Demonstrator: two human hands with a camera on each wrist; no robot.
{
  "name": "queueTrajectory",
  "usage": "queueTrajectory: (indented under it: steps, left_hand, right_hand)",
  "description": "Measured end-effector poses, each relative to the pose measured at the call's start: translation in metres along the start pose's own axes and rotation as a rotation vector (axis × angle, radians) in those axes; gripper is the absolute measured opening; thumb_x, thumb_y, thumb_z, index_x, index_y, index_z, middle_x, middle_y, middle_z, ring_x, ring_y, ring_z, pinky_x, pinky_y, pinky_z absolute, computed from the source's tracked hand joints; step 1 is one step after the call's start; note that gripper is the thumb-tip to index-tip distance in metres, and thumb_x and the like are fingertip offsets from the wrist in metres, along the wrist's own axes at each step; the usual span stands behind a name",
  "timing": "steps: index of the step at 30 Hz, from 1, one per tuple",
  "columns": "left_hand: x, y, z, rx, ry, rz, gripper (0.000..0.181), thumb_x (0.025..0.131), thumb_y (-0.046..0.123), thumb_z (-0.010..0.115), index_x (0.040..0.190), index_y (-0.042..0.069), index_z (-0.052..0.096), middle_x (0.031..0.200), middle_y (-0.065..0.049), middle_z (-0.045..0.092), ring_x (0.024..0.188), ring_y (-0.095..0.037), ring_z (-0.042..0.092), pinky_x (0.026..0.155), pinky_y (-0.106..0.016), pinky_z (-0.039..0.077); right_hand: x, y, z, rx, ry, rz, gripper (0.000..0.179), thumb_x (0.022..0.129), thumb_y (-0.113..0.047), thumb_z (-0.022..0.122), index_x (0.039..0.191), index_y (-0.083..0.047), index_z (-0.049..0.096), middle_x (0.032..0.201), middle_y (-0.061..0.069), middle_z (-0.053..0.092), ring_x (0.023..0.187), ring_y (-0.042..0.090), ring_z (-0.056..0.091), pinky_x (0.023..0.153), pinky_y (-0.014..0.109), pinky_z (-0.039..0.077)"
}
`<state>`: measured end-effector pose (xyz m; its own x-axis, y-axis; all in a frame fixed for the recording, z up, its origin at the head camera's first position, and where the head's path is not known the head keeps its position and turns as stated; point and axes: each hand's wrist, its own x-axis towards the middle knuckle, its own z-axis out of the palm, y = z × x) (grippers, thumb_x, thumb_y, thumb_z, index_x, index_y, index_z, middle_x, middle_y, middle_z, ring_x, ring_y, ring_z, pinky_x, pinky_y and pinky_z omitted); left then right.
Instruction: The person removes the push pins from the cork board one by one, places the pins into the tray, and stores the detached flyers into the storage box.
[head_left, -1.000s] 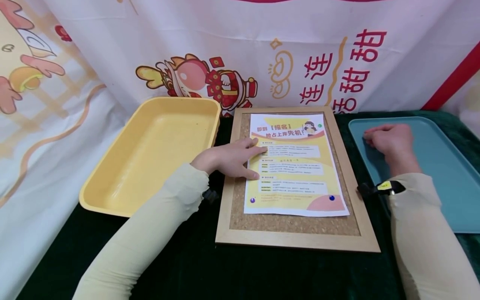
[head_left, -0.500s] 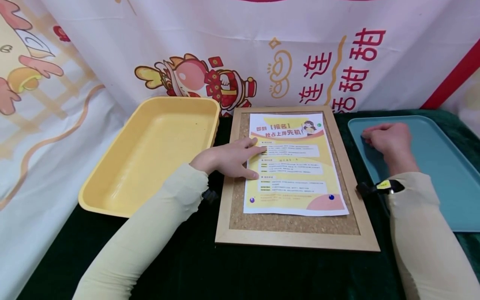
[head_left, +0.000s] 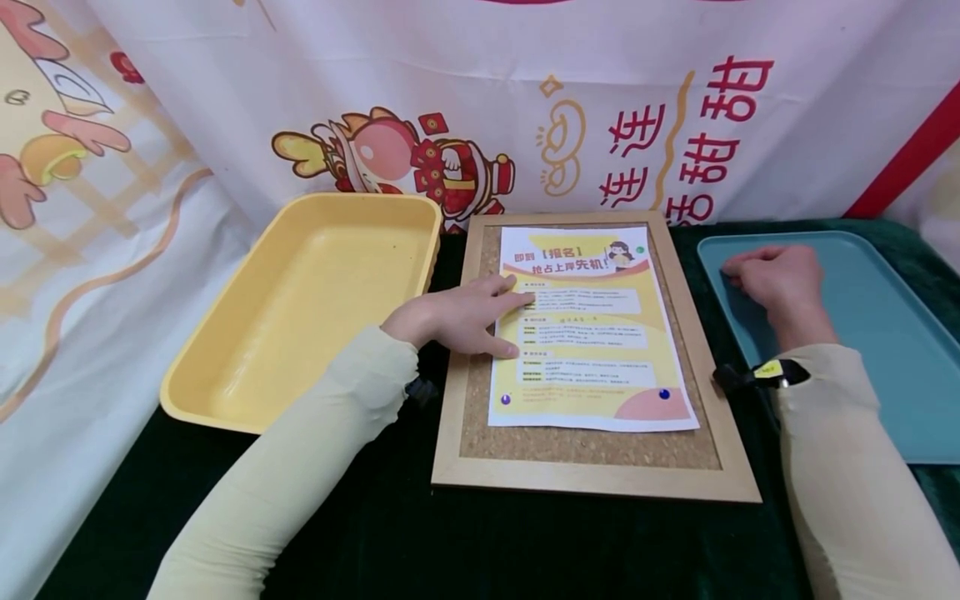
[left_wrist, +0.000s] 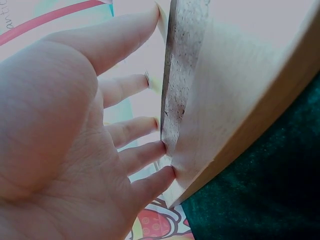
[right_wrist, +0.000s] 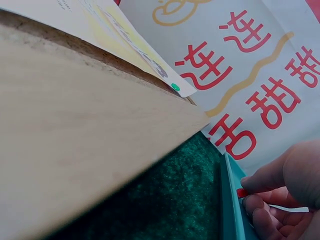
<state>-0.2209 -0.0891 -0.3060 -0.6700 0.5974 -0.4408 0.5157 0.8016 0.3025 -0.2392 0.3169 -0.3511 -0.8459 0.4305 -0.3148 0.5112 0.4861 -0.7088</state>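
A yellow printed poster [head_left: 585, 333] lies on a wood-framed cork board [head_left: 585, 450]. Pins sit in three of its corners: a purple one [head_left: 506, 400] at bottom left, a blue one [head_left: 664, 394] at bottom right, a green one [head_left: 640, 250] at top right. My left hand [head_left: 468, 317] rests on the poster's left edge, fingers spread. Over the blue tray [head_left: 870, 358], my right hand [head_left: 783, 283] pinches a small red thumbtack [right_wrist: 242, 193] between thumb and finger, as the right wrist view shows. Most of the thumbtack is hidden by the fingers.
On the left stands a yellow plastic basin [head_left: 300, 308], close to the board. Dark green cloth [head_left: 525, 550] covers the table. A white printed curtain [head_left: 315, 67] hangs right behind the board and trays.
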Motion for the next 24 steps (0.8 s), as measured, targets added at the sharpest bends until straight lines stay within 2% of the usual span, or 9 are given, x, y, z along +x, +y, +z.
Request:
queueTrajectory:
  steps: [13, 24]
  left_hand:
    - [0.0004, 0.0007, -0.0003, 0.005, -0.002, -0.001, 0.085, 0.102, 0.051, 0.066, 0.171, 0.028, 0.022, 0.181, -0.009, 0.006, 0.168, -0.03, 0.008, 0.134, -0.051, 0.02]
    - [0.0009, -0.0009, 0.0005, 0.012, 0.003, 0.001, 0.085, 0.102, 0.051, 0.066, 0.171, 0.029, 0.022, 0.181, -0.009, 0.006, 0.168, -0.031, 0.008, 0.133, -0.052, 0.02]
  right_hand:
    - [0.0002, 0.0008, 0.0028, -0.047, 0.015, -0.048, 0.056, 0.105, -0.046, 0.062, 0.145, -0.007, 0.064, 0.129, 0.015, 0.064, 0.109, 0.025, 0.054, 0.082, 0.036, 0.045]
    - [-0.0003, 0.0, 0.0046, -0.047, -0.015, -0.056, 0.059, 0.106, -0.048, 0.059, 0.148, -0.007, 0.061, 0.149, 0.021, 0.055, 0.117, 0.03, 0.052, 0.085, 0.038, 0.045]
